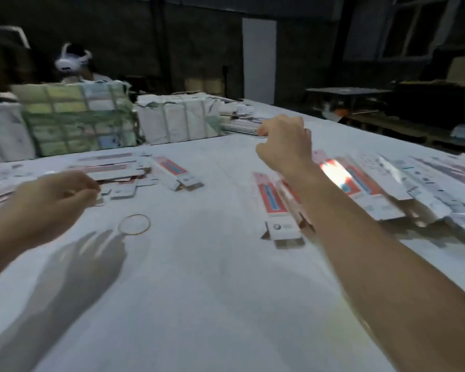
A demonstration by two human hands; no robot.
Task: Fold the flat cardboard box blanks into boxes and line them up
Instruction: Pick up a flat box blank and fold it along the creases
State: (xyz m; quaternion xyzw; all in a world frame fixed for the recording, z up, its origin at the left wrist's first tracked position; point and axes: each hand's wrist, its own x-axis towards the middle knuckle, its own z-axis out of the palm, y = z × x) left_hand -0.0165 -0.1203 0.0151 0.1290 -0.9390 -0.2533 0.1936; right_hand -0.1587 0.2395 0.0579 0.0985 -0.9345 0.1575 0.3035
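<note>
Flat red-and-white box blanks [113, 173] lie in a loose pile at the left of the white table [212, 291]. My left hand [51, 200] hovers at the pile's near edge with fingers loosely curled, holding nothing I can see. One folded box [172, 173] lies beside the pile. A row of folded long boxes [373, 189] stretches along the right side, the nearest one [277, 210] at its left end. My right hand [285, 146] is raised above that row, fingers loosely curled and empty.
A rubber band [134, 224] lies on the table between my arms. Strapped bundles of blanks [75, 122] and a wrapped bundle [177, 119] stand at the far edge. A person wearing a headset [73, 63] sits behind them. Dark shelving [387, 103] is at the far right.
</note>
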